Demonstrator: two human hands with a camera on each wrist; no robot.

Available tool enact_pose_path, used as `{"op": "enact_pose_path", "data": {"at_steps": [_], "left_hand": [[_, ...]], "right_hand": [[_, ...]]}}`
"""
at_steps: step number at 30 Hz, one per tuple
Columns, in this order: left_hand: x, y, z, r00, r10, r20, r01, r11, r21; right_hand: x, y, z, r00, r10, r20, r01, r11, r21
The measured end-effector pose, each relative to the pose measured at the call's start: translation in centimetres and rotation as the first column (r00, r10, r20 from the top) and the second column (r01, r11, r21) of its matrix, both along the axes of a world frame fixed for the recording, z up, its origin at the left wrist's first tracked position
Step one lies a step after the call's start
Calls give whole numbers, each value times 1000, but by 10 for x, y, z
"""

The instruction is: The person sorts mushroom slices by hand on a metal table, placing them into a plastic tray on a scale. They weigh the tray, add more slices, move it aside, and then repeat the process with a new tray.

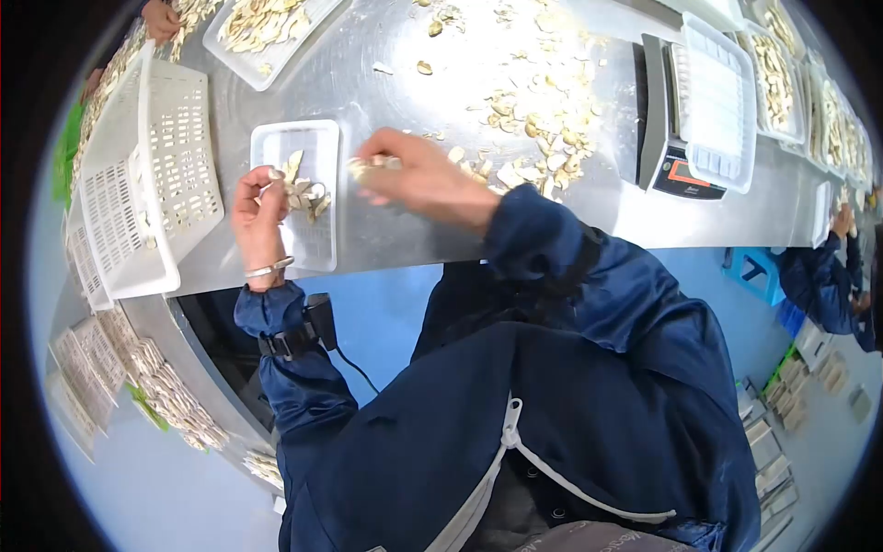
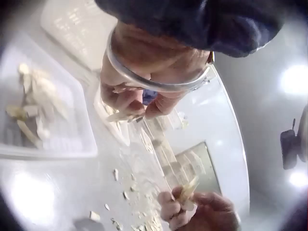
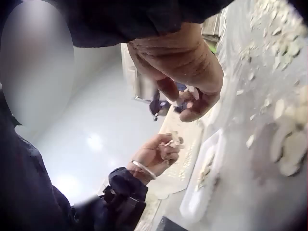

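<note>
A white plastic tray point(image 1: 317, 247) lies near the table's front edge, with a small pile of pale mushroom-like slices point(image 1: 317, 201) in it. Over its left side, my left hand point(image 1: 256, 213), with a bangle at the wrist, pinches a pale slice point(image 2: 126, 116) between thumb and fingers. To the right of the tray, my right hand point(image 1: 421, 175) is raised over the metal table, its fingers curled round a few pale slices point(image 1: 372, 166). A slice point(image 2: 188, 188) sticks up from the right fingers in the left wrist view.
Loose slices point(image 1: 543, 120) are scattered across the steel table point(image 1: 395, 101). A white perforated basket point(image 1: 184, 147) stands at left, a filled tray point(image 1: 262, 78) behind. At right is a scale point(image 1: 685, 179) bearing stacked trays point(image 1: 722, 101). Other people's hands point(image 1: 161, 20) show at the edges.
</note>
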State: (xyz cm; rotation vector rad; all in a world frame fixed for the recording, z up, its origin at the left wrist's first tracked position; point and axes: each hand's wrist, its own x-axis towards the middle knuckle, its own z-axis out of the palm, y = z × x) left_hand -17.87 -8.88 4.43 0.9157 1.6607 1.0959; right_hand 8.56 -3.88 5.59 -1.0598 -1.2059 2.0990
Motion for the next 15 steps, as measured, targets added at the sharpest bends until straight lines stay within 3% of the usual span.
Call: {"op": "enact_pose_path", "data": {"at_steps": [1,3,6,7,8,10,12,14,15], "left_hand": [[-2,-1,4,998,5,-67,-4,1000,14],[-1,-6,11,980,28,-198,-22,999,33],[-3,-23,6,741,-60,-669,110,993,33],[3,-28,2,823,9,-568,39,997,73],[21,-30,6,762,55,-645,29,992,119],[60,-36,0,893,-53,-446,54,998,-11],[103,-35,-22,907,-274,-320,304,952,45],[144,-25,-34,822,-398,-407,430,903,-13],[156,-20,-44,781,-390,-489,472,880,51]], "right_hand": [[-17,2,4,1000,8,2,-8,979,204],[-38,2,14,999,33,10,-32,821,570],[-4,11,-8,966,-105,236,-132,586,799],[19,15,-3,948,-83,308,-147,743,653],[46,20,3,925,-50,376,-148,866,478],[93,18,-12,734,-238,637,-307,719,623],[112,-2,-30,689,-220,691,-425,650,630],[117,-17,-39,694,-231,682,-475,564,675],[111,-22,-41,723,-242,647,-471,512,718]]}}
